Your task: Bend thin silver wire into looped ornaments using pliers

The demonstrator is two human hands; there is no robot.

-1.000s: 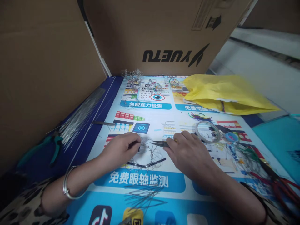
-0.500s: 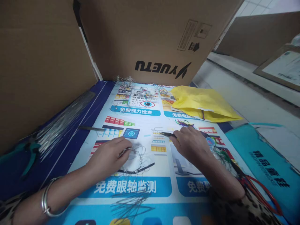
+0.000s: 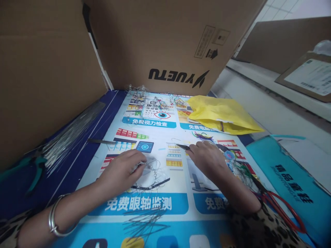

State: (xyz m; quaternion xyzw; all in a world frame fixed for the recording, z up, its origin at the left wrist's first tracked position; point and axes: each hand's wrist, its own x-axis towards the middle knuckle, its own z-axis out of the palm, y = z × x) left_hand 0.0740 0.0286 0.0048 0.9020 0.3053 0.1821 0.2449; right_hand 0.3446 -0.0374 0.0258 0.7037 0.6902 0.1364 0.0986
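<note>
My left hand is closed, thumb and fingers pinching a loop of thin wire strung with small clear beads. The loop lies over the printed sheet, and its gripped end is hidden by my fingers. To the right, my right hand is wrapped round dark pointed tweezers whose tips point left. A short bent wire lies just beyond the tips. Small coloured strands lie behind my right hand.
Teal-handled pliers and a bundle of wires lie left. Cut wires are in front. Red-handled scissors and a teal bag are right, a yellow bag behind. Cardboard walls stand at the back and left.
The view has shifted slightly. My right hand keeps the tweezers in nearly the same spot, and my left hand still pinches the beaded wire.
</note>
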